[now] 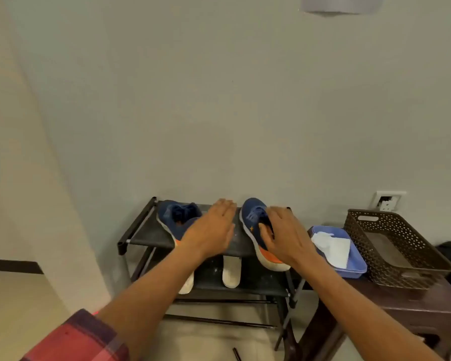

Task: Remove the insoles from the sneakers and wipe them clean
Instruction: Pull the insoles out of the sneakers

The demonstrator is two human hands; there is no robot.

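— Where are your hands?
— My left hand (211, 230) is hovering flat, fingers straight, over the top shelf (146, 235), with the left sneaker (175, 214) at its nine o'clock. My right hand (281, 235) is lying over the right sneaker (253, 217) (gripping or merely resting, I cannot tell).
— And the insoles (231, 272)?
— They are lying on the lower shelf (258, 280), at six o'clock of my left hand. The cloth (331, 246) is sitting in the blue tray (354, 267), at three o'clock of my right.
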